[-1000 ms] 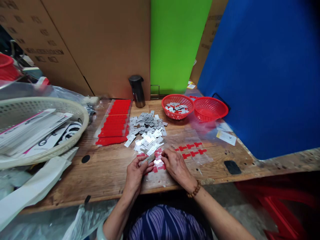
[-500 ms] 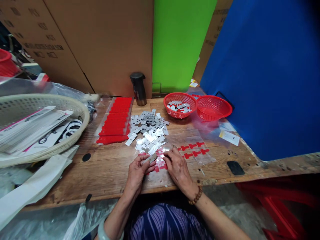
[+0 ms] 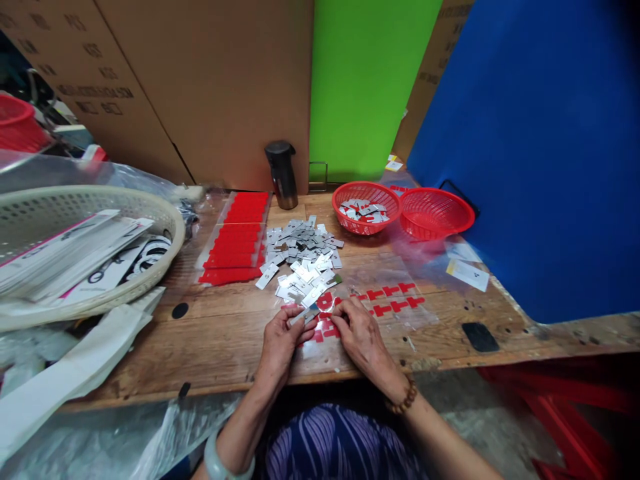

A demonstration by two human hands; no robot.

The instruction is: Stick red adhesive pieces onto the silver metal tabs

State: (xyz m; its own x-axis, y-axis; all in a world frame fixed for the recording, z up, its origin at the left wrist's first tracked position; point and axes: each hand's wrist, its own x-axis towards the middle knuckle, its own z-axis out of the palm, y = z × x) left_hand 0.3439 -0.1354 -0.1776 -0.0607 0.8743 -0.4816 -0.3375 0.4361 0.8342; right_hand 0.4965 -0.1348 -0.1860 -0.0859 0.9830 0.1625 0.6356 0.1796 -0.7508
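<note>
My left hand (image 3: 285,337) is closed, pinching a small flat metal plate (image 3: 306,315) between thumb and fingers. My right hand (image 3: 361,337) is just to its right, thumb and forefinger drawn together near the plate's end; what they pinch is too small to make out. Beneath both hands lies a clear plastic sheet with rows of red T-shaped stickers (image 3: 399,305), partly covered by my fingers. Beyond them is a loose heap of similar metal plates (image 3: 305,247).
Stacked red sticker sheets (image 3: 235,233) lie left of the heap. A red basket (image 3: 366,223) holds plates with red on them, beside another red basket (image 3: 435,213). A dark bottle (image 3: 283,175) stands behind. At left is a large pale basket (image 3: 173,250) of printed cards.
My right hand's fingers have lifted from the sticker sheet into a pinch by the metal plate. My left hand still holds the plate. The whole view has shifted slightly.
</note>
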